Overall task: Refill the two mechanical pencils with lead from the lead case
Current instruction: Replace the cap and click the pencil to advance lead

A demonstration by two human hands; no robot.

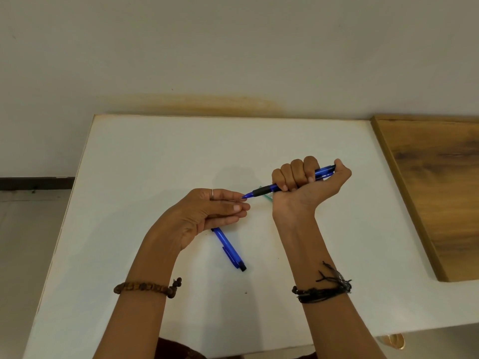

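Observation:
My right hand (305,182) grips a blue mechanical pencil (321,173) in a fist, thumb on its rear button, tip pointing left. My left hand (215,211) is held beside it with fingers nearly straight, fingertips touching the pencil's tip; I cannot tell whether a lead is between them. A second blue pencil (229,248) lies on the white table (145,161) just below my left hand, its front end hidden under the palm. A small green lead case (268,196) lies on the table, mostly hidden behind my right wrist.
A brown wooden board (435,187) lies on the table's right side, close to my right hand. The table backs onto a pale wall (233,47). The table's left edge drops to the floor (23,229).

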